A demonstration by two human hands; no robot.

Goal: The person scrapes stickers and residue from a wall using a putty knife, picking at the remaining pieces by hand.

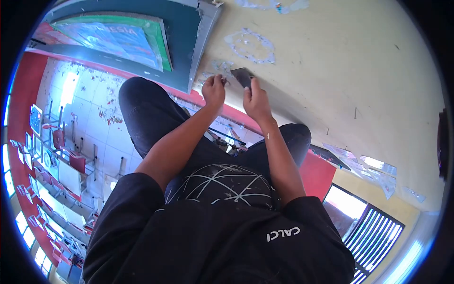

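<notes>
My right hand (257, 102) grips a scraper (242, 75) with a dark flat blade and presses it against the yellow wall (331, 71). My left hand (213, 92) is just left of the blade. Its fingers are curled at a patch of pale paper residue (218, 66) on the wall, and I cannot see whether they pinch anything. Both forearms reach out from my black sleeves over my bent knees in dark trousers (151, 109).
A dark green board (179, 61) with a colourful poster (113, 38) hangs left of the hands, its grey frame edge (204, 38) close to them. A ring of residue (250, 45) marks the wall above. Tiled floor with desks and red chairs (71, 161) lies left; a louvred window (373, 236) lower right.
</notes>
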